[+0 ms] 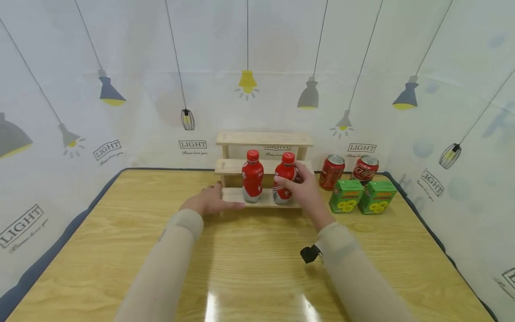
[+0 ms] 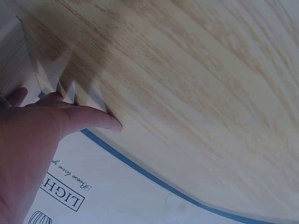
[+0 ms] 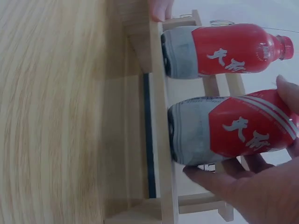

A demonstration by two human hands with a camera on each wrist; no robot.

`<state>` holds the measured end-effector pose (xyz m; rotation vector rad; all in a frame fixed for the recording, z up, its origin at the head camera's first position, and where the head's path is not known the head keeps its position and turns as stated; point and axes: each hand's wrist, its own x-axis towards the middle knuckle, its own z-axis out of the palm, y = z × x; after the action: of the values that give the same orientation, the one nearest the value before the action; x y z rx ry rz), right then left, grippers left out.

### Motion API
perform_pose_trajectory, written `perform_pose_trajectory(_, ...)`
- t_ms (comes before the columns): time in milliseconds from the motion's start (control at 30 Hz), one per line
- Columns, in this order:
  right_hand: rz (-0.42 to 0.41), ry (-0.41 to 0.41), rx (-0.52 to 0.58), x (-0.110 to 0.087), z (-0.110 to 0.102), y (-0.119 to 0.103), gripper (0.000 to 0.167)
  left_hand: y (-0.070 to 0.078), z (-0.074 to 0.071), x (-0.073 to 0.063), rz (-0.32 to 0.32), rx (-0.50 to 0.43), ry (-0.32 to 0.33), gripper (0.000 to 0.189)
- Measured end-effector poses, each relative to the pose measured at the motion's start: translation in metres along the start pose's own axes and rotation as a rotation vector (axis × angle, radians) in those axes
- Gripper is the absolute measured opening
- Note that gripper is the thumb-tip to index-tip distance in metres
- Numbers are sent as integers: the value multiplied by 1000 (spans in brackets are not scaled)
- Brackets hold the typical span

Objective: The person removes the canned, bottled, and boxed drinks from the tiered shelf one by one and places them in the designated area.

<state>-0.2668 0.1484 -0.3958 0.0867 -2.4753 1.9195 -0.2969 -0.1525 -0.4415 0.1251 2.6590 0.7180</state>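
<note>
A small three-tier wooden rack (image 1: 264, 139) stands at the back of the table. My left hand (image 1: 208, 200) holds its left end, thumb along the front of the lowest tier and fingers at the side. In the left wrist view, the fingers of that hand (image 2: 70, 116) lie against the rack's stepped side. On the lowest tier, a red bottle (image 1: 252, 176) with a red cap stands upright. To its right, my right hand (image 1: 306, 188) grips a second red bottle (image 3: 243, 126) between thumb and fingers. This bottle's base is at the lowest tier, tilted slightly in the right wrist view.
Right of the rack stand two red soda cans, one can (image 1: 332, 172) nearer the rack and another can (image 1: 365, 169) beyond. Two green drink cartons, a left carton (image 1: 346, 196) and a right carton (image 1: 377, 197), stand before them. Lamp-printed fabric walls (image 1: 153, 89) border the wooden table (image 1: 253, 259).
</note>
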Motion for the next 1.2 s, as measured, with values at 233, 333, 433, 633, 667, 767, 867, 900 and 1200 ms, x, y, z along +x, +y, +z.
perform_pose_trajectory(233, -49, 117, -46, -9, 5, -1, 75, 3, 0, 2, -8, 5, -11, 149)
perform_pose_trajectory(333, -51, 146, -58, -14, 5, 0, 76, 3, 1, 1, -11, 2, -16, 149)
perform_pose_trajectory(433, -31, 162, -53, -21, -1, -1, 78, 2, 2, 1, -11, 0, -12, 149)
perform_pose_trajectory(633, -53, 246, -43, -37, -25, 0, 63, 0, 3, 3, -15, 10, -8, 152)
perform_pose_trajectory(667, -53, 260, -38, -40, -30, 0, 62, 0, 2, 3, -18, 13, -8, 153)
perform_pose_trajectory(767, -19, 284, -41, -52, -47, 1, 69, 0, 1, 3, -25, 22, -11, 155)
perform_pose_trajectory(867, 19, 297, -54, -66, -64, 3, 75, 0, 0, 1, -34, 22, -11, 156)
perform_pose_trajectory(900, 32, 304, -65, -71, -70, 3, 75, 0, 0, 1, -30, 21, -10, 156)
perform_pose_trajectory(1200, 138, 419, -113, -98, -109, 22, 70, 0, 1, 3, -5, 5, -6, 156)
